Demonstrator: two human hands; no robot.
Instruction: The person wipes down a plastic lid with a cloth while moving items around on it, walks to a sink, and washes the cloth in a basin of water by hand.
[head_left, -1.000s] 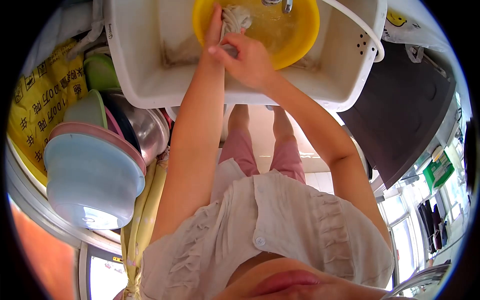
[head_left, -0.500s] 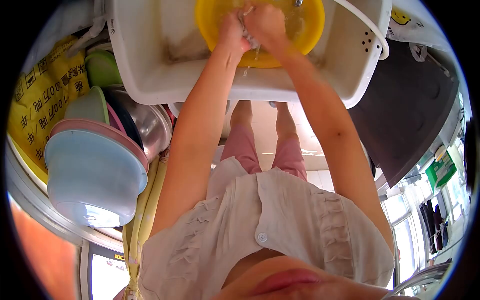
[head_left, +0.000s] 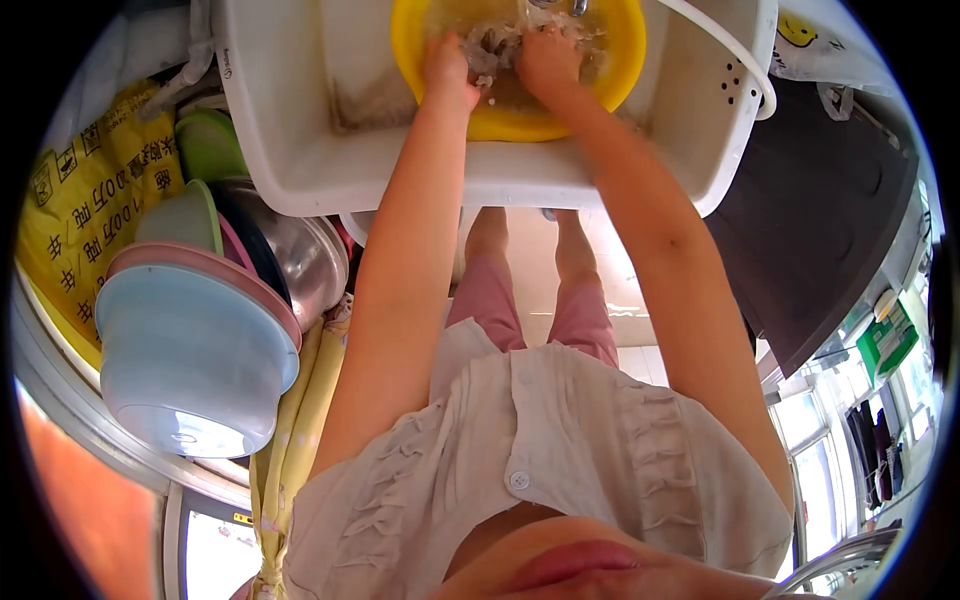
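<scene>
A yellow basin [head_left: 520, 127] with water in it sits in the white sink [head_left: 290, 160]. Both hands are down in the basin, a short distance apart. My left hand [head_left: 449, 68] is at the basin's left side, its fingers partly hidden by splashes. Further right, under the tap [head_left: 579, 7], my right hand [head_left: 549, 62] has its fingertips lost in churning water. A greyish wet cloth [head_left: 494, 42] shows blurred between the hands; whether either one grips it is not visible.
Stacked basins, the front one light blue [head_left: 195, 350], stand left of the sink beside a yellow printed bag [head_left: 85, 215]. A white hose [head_left: 725, 45] curves over the sink's right side. A dark grey panel [head_left: 810, 220] lies to the right. Patterned yellow fabric [head_left: 300, 420] hangs lower left.
My hands were together around the cloth, above the basin's near part; they have since moved apart and down into the water. Splashing around them has grown.
</scene>
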